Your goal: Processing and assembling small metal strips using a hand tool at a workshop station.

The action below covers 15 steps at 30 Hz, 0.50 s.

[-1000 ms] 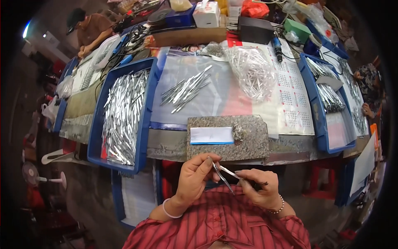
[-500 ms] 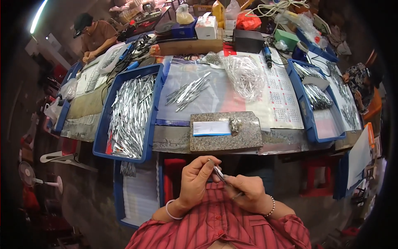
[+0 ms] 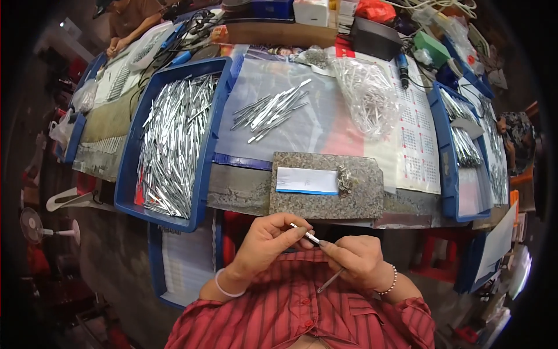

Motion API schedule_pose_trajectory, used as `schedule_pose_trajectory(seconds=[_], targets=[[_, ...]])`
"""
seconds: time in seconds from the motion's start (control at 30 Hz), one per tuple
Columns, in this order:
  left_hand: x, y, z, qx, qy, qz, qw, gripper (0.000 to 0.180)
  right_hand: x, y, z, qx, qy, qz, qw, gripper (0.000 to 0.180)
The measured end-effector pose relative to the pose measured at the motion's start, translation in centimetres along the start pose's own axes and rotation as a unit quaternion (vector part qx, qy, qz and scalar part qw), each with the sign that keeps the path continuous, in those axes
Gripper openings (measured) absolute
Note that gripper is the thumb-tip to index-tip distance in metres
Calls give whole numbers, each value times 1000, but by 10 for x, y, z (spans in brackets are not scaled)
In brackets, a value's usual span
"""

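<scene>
In front of my striped shirt, my left hand [image 3: 261, 244] pinches one end of a slim silvery metal piece [image 3: 310, 235] between thumb and fingers. My right hand [image 3: 356, 259] is closed near its other end, thumb and fingertips against it. A thin grey metal rod [image 3: 329, 281] sticks out below the right hand's curled fingers; its kind is not clear. Just beyond both hands lies a speckled stone slab [image 3: 325, 207], bearing a white card with a blue edge [image 3: 305, 180] and a small heap of scraps [image 3: 345, 180].
A blue tray [image 3: 123, 174] full of slim metal pieces stands left. More pieces [image 3: 273, 109] lie on plastic sheeting, beside a bulging clear bag [image 3: 369, 99]. Another blue tray [image 3: 450, 200] stands right. Two people work at the far left [image 3: 131, 23] and far right [image 3: 514, 136].
My view has tilted, so the table sits higher in it. Between my fingers the metal piece shows more plainly, and the rod below my right hand has swung downward.
</scene>
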<state>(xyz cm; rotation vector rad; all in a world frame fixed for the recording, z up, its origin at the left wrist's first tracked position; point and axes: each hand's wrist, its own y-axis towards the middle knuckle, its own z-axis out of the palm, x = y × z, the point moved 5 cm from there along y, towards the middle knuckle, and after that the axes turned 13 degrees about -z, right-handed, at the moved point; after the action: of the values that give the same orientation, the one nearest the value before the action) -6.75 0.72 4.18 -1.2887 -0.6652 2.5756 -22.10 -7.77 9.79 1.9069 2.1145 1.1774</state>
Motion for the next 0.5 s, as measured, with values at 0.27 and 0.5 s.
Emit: schedule_pose_trajectory(seconds=[0.27,0.5], targets=[[-4,17,-35,102,359,-153,915,26,-27,26,14,146,-45,-150,977,24],[-19,25,-61,82,333,-153,927,25,-58,45,28,136,6,-112,984,27]])
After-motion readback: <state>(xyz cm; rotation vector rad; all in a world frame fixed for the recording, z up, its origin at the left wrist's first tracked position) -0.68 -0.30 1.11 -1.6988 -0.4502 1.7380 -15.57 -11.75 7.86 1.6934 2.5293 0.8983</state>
